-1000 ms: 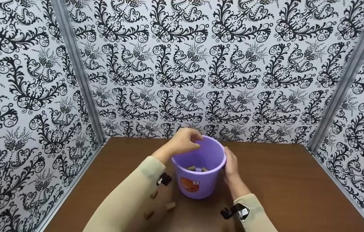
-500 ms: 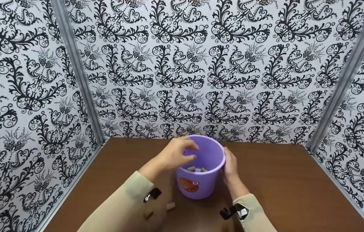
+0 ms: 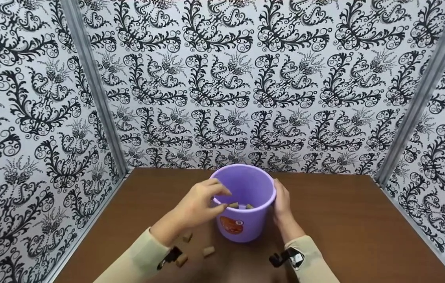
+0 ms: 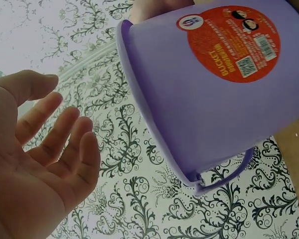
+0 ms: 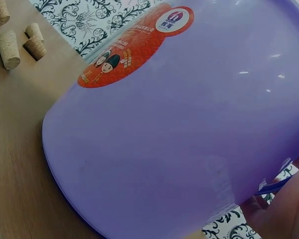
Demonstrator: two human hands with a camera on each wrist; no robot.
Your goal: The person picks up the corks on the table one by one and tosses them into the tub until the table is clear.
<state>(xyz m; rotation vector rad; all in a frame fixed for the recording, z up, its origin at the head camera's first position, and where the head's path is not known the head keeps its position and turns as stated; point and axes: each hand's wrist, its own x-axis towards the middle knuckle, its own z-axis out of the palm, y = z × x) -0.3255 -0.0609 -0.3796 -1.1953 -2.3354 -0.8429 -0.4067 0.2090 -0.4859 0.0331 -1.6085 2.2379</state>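
Your round purple plastic bucket [image 3: 254, 224], with an orange-red label [image 3: 230, 225] on its near wall, stands upright, its right side against your right fingers [image 3: 280, 188], its near-left rim beside your loosely bent left fingers [image 4: 55, 137]. Two small tan pieces [image 3: 234, 205] lie inside, lower than your left fingers. Tapered tan cylindrical corks [image 5: 8, 50] lie outside, nearer you than your left fingers

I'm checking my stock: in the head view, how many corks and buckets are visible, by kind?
Corks: 5 (3 on the table, 2 in the bucket)
Buckets: 1
Total: 6
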